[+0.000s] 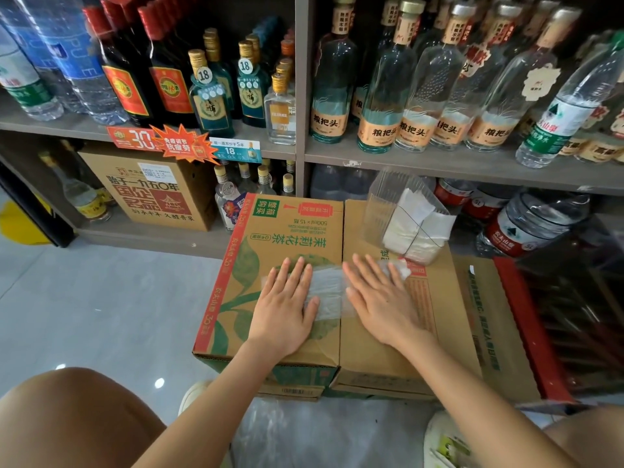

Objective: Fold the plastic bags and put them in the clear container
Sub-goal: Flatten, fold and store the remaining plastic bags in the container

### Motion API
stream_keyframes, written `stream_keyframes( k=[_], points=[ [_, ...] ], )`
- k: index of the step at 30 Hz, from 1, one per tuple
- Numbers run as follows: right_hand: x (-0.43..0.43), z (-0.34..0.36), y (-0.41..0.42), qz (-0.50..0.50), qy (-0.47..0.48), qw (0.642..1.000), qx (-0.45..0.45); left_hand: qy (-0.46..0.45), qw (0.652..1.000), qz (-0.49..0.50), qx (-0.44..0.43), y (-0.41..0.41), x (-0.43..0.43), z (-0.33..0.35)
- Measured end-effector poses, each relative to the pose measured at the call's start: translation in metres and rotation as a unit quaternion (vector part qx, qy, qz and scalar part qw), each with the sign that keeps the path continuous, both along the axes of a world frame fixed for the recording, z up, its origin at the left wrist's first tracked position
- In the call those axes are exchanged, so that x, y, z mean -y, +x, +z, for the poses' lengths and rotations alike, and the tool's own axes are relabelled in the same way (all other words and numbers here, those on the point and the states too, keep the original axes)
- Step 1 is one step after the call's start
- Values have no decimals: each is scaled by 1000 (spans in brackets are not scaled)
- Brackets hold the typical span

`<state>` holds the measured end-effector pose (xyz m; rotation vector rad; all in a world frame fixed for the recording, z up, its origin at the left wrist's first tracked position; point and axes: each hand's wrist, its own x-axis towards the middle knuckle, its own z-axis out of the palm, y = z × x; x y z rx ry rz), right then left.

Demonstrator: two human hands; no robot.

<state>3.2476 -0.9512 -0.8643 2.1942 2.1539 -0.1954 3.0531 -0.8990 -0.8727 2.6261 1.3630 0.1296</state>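
Left fingers (297,275): straight, slightly spread, lying flat, nothing gripped. Right fingers (366,270): likewise straight and flat, tips toward the top of the frame. Both sets press down on a plastic bag (329,290), clear and thin, flattened into a band at frame centre.

Left hand (283,309) covers the bag's left end. Right hand (383,305) covers its right part, with a crumpled bit of the bag poking out past the fingertips. The strip between the two hands lies bare.

The bag spans the seam of two cardboard boxes set side by side: green-printed box (287,228) under the left hand, plain brown box (439,319) under the right. Their tops make the work surface.

Clear container (385,201): upright on the far end of the brown box, just above and right of the right hand, not touching it. Inside it, white folded bags (417,228), stacked and leaning. Count not readable through the wall; a thin dark line across them is perhaps a band.

Behind: shelf (439,165) across the upper frame, loaded with bottles (381,96). Grey floor (101,298) at left. A knee (67,420) at lower left. More clear plastic (304,437), blurred, on the floor at bottom centre.
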Motion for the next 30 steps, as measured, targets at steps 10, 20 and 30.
stream_keyframes(
  k=[10, 20, 30],
  points=[
    [33, 1, 15, -29, 193, 980, -37, 4, 1000, 4, -12, 0, 0, 0],
    [34, 2, 8, 111, 292, 946, -85, -83, 968, 2, 236, -20, -4, 14],
    [85, 11, -11, 61, 264, 954, -132, -87, 965, -98, 229, -70, 27, 7]
  ],
)
